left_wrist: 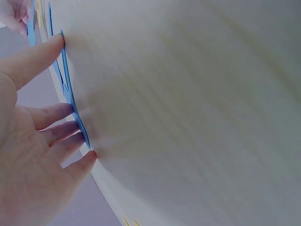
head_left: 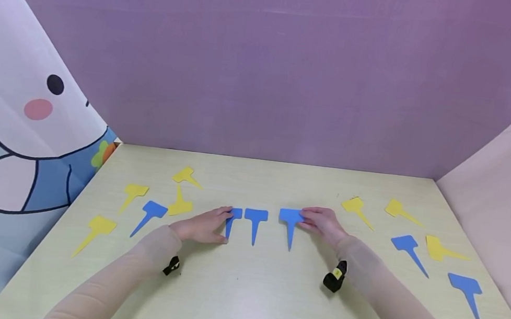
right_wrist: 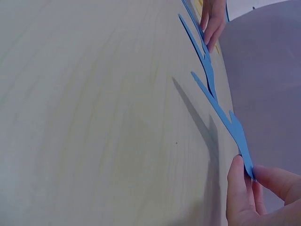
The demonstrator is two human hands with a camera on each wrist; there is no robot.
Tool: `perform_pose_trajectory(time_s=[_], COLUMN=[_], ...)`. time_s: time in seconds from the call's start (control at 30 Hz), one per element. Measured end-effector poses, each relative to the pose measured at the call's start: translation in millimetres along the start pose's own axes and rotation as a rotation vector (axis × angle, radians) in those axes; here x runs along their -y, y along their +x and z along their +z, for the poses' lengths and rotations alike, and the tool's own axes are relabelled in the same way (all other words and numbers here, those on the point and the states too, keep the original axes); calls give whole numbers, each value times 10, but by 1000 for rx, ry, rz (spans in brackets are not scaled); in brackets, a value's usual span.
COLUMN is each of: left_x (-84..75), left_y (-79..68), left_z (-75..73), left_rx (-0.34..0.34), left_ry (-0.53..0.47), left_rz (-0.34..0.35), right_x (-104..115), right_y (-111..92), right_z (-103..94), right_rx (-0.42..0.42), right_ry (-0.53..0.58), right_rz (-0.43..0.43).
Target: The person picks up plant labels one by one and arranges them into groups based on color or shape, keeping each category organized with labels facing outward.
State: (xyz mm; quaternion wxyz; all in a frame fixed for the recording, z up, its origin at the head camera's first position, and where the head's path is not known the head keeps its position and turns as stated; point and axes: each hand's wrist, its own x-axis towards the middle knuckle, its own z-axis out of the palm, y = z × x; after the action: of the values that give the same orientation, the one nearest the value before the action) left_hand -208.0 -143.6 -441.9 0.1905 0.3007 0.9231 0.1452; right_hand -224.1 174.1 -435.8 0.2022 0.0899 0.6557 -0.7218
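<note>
A blue tag (head_left: 292,217) right of the frame's centre is pinched in the fingers of the right hand (head_left: 324,224), raised off the bench (head_left: 239,305). Left of it lies a second blue tag (head_left: 256,215), then a third (head_left: 237,214), touched by the left hand (head_left: 204,226), fingers spread, not clenched. Yellow tags (head_left: 102,224) lie at frame left and right.

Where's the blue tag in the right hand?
In the head view, the blue T-shaped plant tag is right of centre, pinched by the right hand, with another blue tag to its left.
</note>
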Motion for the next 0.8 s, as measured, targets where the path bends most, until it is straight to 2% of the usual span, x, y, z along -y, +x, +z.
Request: perform_pose_trajectory(time_s=[0.8], left_x=[2], left_y=[-26], left_z=[-12], left_rx=[5], left_ry=[2], left_rz=[-10], right_x=[-48], right_y=[125], right_z=[149], right_rx=[-46], right_ry=[-43], right_rz=[30])
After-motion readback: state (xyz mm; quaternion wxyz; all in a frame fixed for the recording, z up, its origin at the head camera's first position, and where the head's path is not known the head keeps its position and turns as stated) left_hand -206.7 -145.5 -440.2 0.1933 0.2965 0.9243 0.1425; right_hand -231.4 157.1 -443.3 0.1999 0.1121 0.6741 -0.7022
